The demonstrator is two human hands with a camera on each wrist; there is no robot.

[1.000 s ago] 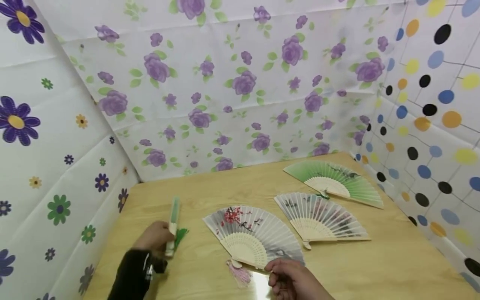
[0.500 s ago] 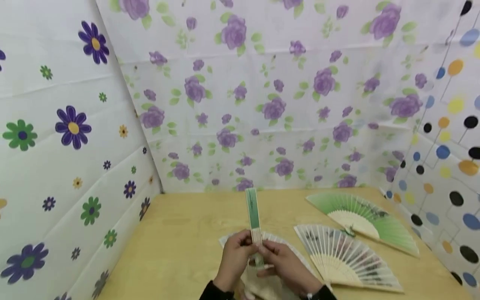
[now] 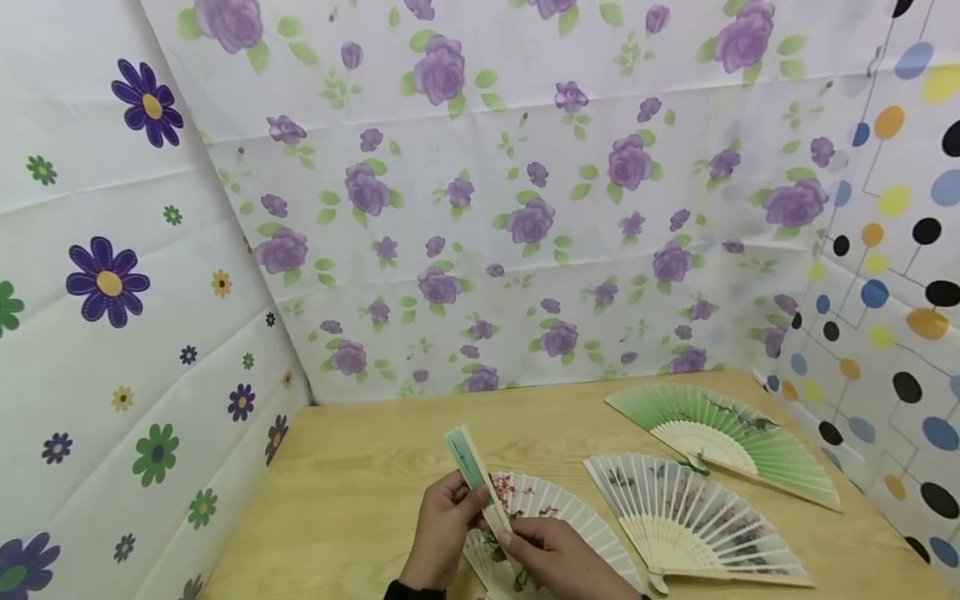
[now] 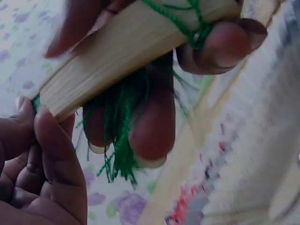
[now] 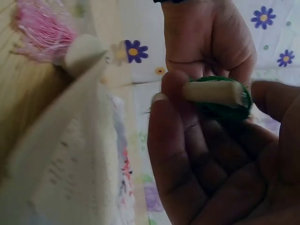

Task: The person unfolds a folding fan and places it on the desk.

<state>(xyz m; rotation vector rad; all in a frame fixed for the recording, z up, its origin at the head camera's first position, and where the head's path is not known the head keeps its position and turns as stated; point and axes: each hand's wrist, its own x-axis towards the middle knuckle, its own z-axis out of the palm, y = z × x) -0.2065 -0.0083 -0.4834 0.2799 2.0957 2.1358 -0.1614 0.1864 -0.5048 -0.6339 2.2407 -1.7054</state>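
Observation:
Both hands hold a folded hand fan (image 3: 463, 454) above the table, its green cloth end tilted up and to the left. My left hand (image 3: 441, 529) pinches it around the middle, at the lower edge of the cloth. With thumb and fingers my right hand (image 3: 566, 557) grips the bare wooden rib end. In the left wrist view the stacked wooden ribs (image 4: 112, 56) are tightly closed, and a green tassel (image 4: 123, 145) hangs below them by the right fingers. An open fan with red blossoms (image 3: 581, 508) lies under the hands, partly hidden by them.
On the table (image 3: 322, 492), to the right, lie a spread white fan with a floral print (image 3: 693, 517) and, farther back, a spread green fan (image 3: 727, 429). A pink tassel (image 5: 44, 30) shows in the right wrist view. Flower-patterned sheets (image 3: 465, 217) wall the table's back.
The left hand has brought the folded fan from the table's left side to the middle. The right hand has left the blossom fan and now grips the folded one, which has tipped leftward.

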